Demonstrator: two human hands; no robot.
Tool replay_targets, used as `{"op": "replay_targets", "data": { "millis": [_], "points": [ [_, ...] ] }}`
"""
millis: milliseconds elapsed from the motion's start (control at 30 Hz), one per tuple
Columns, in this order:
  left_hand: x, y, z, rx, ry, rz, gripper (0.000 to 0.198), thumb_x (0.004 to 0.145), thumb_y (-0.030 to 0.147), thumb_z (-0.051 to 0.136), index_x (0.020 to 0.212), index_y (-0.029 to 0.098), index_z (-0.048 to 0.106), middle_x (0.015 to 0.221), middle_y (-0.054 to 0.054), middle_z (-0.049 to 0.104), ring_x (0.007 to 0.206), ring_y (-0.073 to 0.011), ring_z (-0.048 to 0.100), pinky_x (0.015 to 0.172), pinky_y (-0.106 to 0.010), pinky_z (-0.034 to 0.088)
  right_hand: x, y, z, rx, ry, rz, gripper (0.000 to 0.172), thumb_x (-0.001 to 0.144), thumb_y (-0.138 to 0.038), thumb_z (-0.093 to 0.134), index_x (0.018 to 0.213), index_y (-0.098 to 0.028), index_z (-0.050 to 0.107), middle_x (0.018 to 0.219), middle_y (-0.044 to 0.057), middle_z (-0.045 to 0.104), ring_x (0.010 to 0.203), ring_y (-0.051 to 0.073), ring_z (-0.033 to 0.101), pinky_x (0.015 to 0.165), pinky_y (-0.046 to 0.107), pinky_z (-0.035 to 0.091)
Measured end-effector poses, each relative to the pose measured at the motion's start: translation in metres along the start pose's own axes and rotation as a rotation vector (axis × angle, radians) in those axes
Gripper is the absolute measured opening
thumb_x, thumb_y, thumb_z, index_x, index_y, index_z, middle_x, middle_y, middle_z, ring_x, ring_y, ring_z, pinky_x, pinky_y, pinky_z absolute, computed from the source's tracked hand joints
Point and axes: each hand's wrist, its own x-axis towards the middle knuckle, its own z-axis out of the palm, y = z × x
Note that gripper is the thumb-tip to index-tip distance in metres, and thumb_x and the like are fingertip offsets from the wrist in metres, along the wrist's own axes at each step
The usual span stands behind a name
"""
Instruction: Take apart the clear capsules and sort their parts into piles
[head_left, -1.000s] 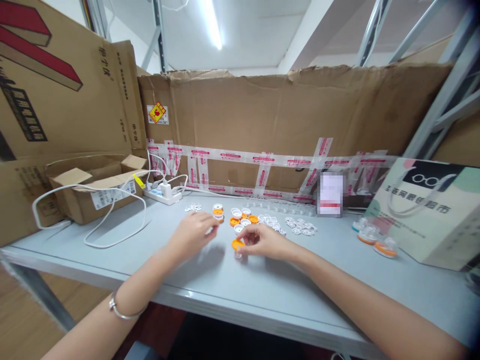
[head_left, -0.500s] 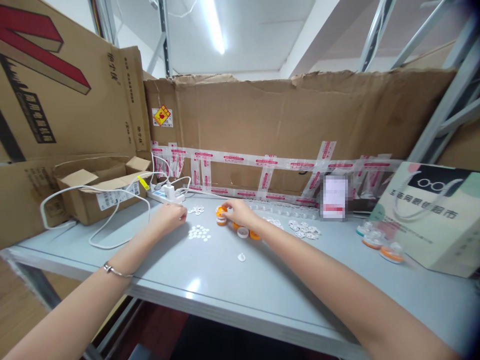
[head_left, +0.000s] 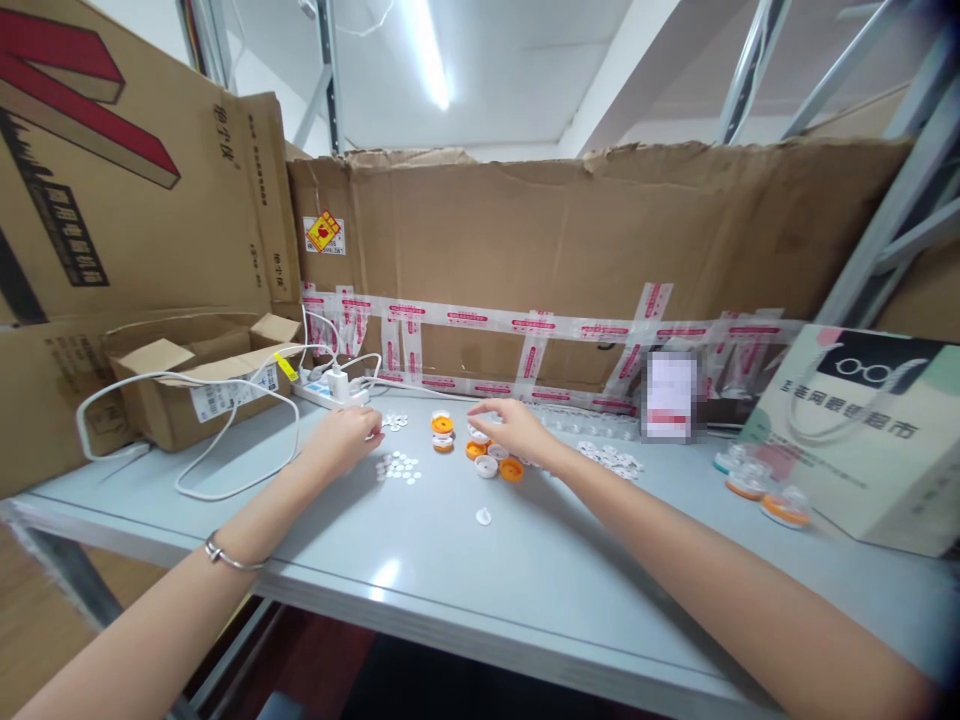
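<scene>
My left hand [head_left: 346, 436] rests on the grey table [head_left: 465, 590], fingers curled beside a patch of small white discs [head_left: 399, 466]; whether it pinches one I cannot tell. My right hand [head_left: 510, 428] hovers with fingers spread over a cluster of orange and white caps [head_left: 495, 458], holding nothing. A short stack of orange and white caps [head_left: 442, 431] stands between the hands. One clear small piece [head_left: 484, 516] lies alone nearer to me.
A power strip [head_left: 330, 390] with white cables and an open cardboard box [head_left: 199, 375] sit at the left. Cardboard walls enclose the back. More white discs [head_left: 611, 458], assembled clear-and-orange pieces [head_left: 780, 506] and a printed paper bag [head_left: 862, 435] lie at the right.
My right hand set the orange cap on the stack, then drew back right over the cap cluster. My left hand moved left off the discs and stays there.
</scene>
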Motion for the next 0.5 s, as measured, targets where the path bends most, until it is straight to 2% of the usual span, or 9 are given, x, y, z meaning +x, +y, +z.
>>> {"op": "replay_targets", "data": {
  "millis": [67,167,300,333,400,500],
  "points": [
    [-0.001,0.015,-0.005,-0.082,0.07,0.027,0.02,0.083,0.026,0.044,0.076,0.014,0.058,0.077,-0.006,0.063,0.075,-0.0194,0.057,0.067,-0.029,0.04,-0.012,0.007,-0.02,0.007,0.026,-0.001,0.024,0.077,-0.036,0.051,0.086,-0.021,0.067,0.095,0.001,0.068,0.091,0.019,0.06,0.08,0.029,0.043],
    [-0.006,0.049,-0.013,-0.262,0.117,0.151,0.025,0.088,0.024,0.037,0.083,0.015,0.06,0.082,-0.006,0.062,0.079,-0.0168,0.056,0.071,-0.027,0.042,-0.027,0.028,-0.059,0.0,0.121,0.077,0.027,0.077,-0.038,0.05,0.084,-0.019,0.067,0.092,0.003,0.069,0.086,0.019,0.061,0.077,0.028,0.044],
    [-0.016,0.101,-0.022,-0.388,0.077,0.346,0.026,0.089,0.018,0.034,0.097,0.016,0.059,0.094,-0.007,0.062,0.09,-0.017,0.056,0.079,-0.029,0.044,-0.044,0.082,-0.116,-0.162,0.443,0.277,0.032,0.078,-0.039,0.046,0.088,-0.017,0.066,0.093,0.006,0.068,0.087,0.02,0.06,0.076,0.028,0.043],
    [-0.019,0.111,-0.023,-0.397,0.055,0.395,0.026,0.088,0.017,0.035,0.101,0.016,0.058,0.097,-0.007,0.062,0.092,-0.0174,0.055,0.081,-0.029,0.044,-0.049,0.098,-0.128,-0.238,0.481,0.325,0.032,0.079,-0.037,0.044,0.091,-0.016,0.066,0.096,0.007,0.067,0.089,0.02,0.06,0.077,0.027,0.043],
    [-0.023,0.127,-0.023,-0.4,0.017,0.458,0.026,0.088,0.017,0.037,0.106,0.017,0.056,0.101,-0.007,0.061,0.095,-0.0177,0.055,0.082,-0.03,0.044,-0.061,0.129,-0.149,-0.458,0.462,0.414,0.033,0.081,-0.035,0.041,0.093,-0.016,0.066,0.096,0.009,0.067,0.087,0.019,0.061,0.073,0.026,0.042],
    [-0.025,0.137,-0.018,-0.375,-0.023,0.503,0.024,0.088,0.016,0.037,0.101,0.017,0.057,0.095,-0.006,0.062,0.09,-0.0169,0.056,0.08,-0.029,0.045,-0.082,0.165,-0.171,-0.559,0.444,0.456,0.022,0.07,-0.032,0.057,0.078,-0.015,0.069,0.084,0.014,0.069,0.074,0.023,0.062,0.064,0.029,0.041]
  ]
}}
